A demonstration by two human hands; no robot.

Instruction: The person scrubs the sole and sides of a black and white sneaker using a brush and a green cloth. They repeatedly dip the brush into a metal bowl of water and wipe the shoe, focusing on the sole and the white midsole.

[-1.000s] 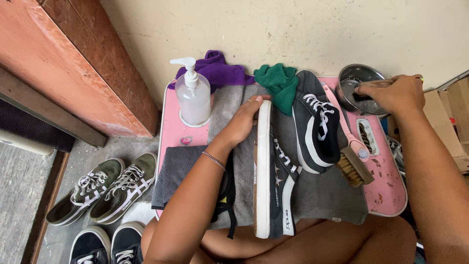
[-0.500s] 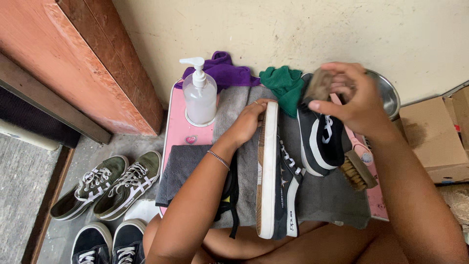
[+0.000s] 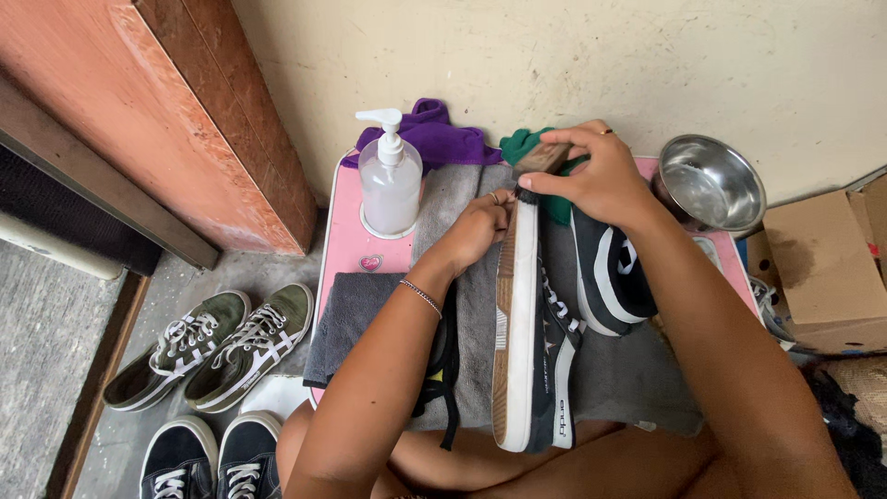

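Closest to me, the dark shoe point(image 3: 531, 370) lies on its side on the pink desk point(image 3: 346, 240), its long way pointing from me to the wall. My left hand point(image 3: 476, 231) grips its far toe end. My right hand point(image 3: 601, 180) is closed around a small brush point(image 3: 540, 159), right at that toe. Behind stands a soap bottle point(image 3: 389, 189).

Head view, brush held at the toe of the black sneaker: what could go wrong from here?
1. The black sneaker stands on its side, steadied only by the left hand near the toe; brush pressure could tip it.
2. The right hand works the brush close to the left fingers, which could get scrubbed.
3. The pump bottle stands near the left arm and might be knocked.
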